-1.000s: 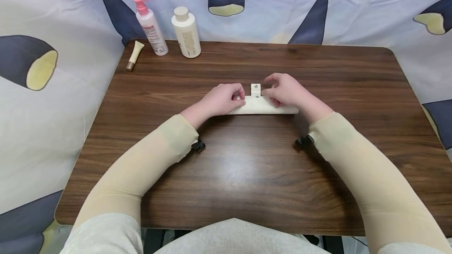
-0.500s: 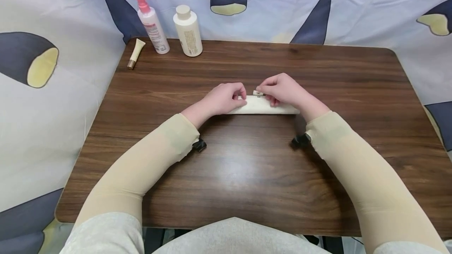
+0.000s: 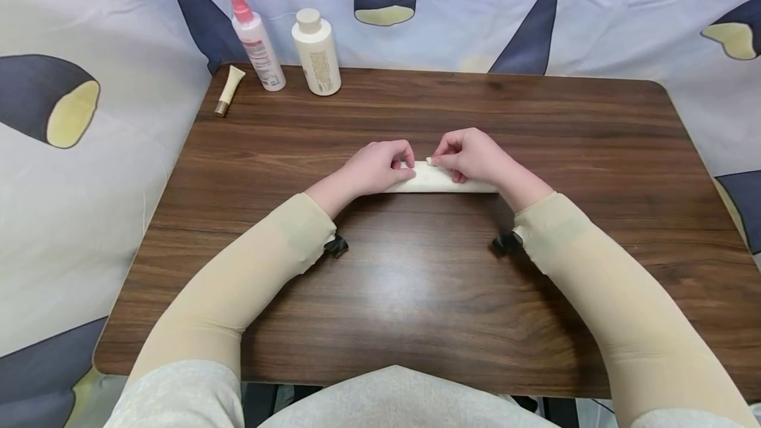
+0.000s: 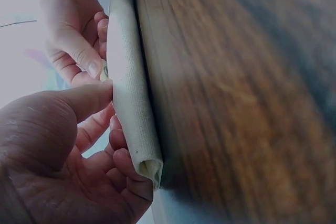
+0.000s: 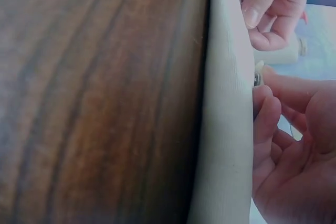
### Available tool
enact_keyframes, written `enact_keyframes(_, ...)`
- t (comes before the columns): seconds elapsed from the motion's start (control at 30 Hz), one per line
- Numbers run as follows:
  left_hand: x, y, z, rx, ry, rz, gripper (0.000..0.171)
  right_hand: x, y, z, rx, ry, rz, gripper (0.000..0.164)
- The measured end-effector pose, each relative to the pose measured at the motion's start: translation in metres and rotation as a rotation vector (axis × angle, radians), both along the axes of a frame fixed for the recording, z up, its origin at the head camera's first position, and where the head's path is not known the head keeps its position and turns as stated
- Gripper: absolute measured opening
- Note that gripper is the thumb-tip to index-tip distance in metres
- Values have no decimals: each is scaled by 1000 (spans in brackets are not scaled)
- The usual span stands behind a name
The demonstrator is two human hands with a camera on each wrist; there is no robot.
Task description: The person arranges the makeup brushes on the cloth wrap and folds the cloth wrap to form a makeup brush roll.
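Note:
A cream fabric roll [image 3: 429, 180] lies crosswise on the dark wooden table [image 3: 398, 296]. Its left end shows folded layers in the left wrist view, where the roll [image 4: 128, 66] runs along the tabletop. My left hand [image 3: 373, 167] holds the left part, thumb on top and the other fingers curled at the far side. With thumb and forefinger, my right hand [image 3: 475, 154] pinches the small snap tab [image 3: 430, 161] at the roll's far edge. In the right wrist view a metal snap shows on the tab [image 5: 258, 76], close to the roll; the fingertips partly hide it.
A pink-topped pump bottle [image 3: 259, 51] and a white capped bottle [image 3: 318, 58] stand at the table's back left. Near them lies a small cream tube [image 3: 230, 91]. A patterned cloth [image 3: 452, 12] hangs behind the table.
My right hand has moved left onto the tab, which stood up flat beyond the roll, and has folded it toward the roll. My left hand has stayed in place.

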State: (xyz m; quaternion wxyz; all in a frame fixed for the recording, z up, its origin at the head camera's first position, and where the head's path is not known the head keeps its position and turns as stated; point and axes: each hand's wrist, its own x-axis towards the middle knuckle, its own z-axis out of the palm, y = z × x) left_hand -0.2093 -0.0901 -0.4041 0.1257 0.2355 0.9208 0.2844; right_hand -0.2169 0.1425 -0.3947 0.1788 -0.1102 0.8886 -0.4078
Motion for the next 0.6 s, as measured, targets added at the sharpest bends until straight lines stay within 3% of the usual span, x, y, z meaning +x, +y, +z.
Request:
enact_keyframes(0.33, 2, 1, 2, -14, 5, -17, 16, 11, -1, -2, 22, 79, -4, 10)
enact_keyframes(0.6, 1, 5, 1, -7, -1, -34, 15, 14, 2, -3, 22, 64, -36, 9)
